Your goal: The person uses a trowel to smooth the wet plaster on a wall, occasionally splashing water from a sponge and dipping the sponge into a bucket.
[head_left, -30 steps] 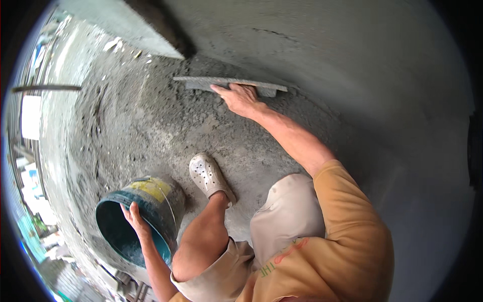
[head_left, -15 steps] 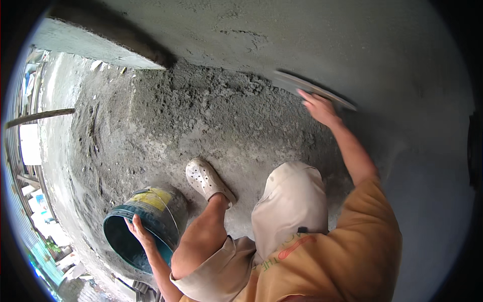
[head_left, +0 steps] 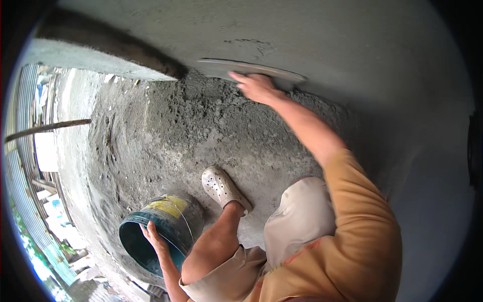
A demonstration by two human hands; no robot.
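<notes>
My right hand [head_left: 260,88] is closed round the grip of a long, flat plastering trowel [head_left: 251,66], the index finger stretched along it. Its blade lies against the wet grey wall [head_left: 342,55], low down near where the wall meets the ground. The grip itself is mostly hidden by the hand. At the lower left my left hand [head_left: 157,240] hangs at the mouth of a dark green bucket [head_left: 188,214] with a yellow patch, fingers extended and thumb apart. Whether it touches the rim I cannot tell. The bucket appears tilted in this view, its wire handle hanging down its side.
Rough, crumbly mortar [head_left: 211,103] lies along the wall's foot. A concrete ledge [head_left: 110,63] juts out at the upper left. My foot in a pale clog [head_left: 221,187] stands beside the bucket. A wooden stick [head_left: 50,129] and corrugated sheets [head_left: 25,171] are at the far left.
My right hand has swept the trowel leftward along the wall, toward the concrete ledge, with the arm reaching further across. My left hand stays at the bucket. The whole view has shifted slightly.
</notes>
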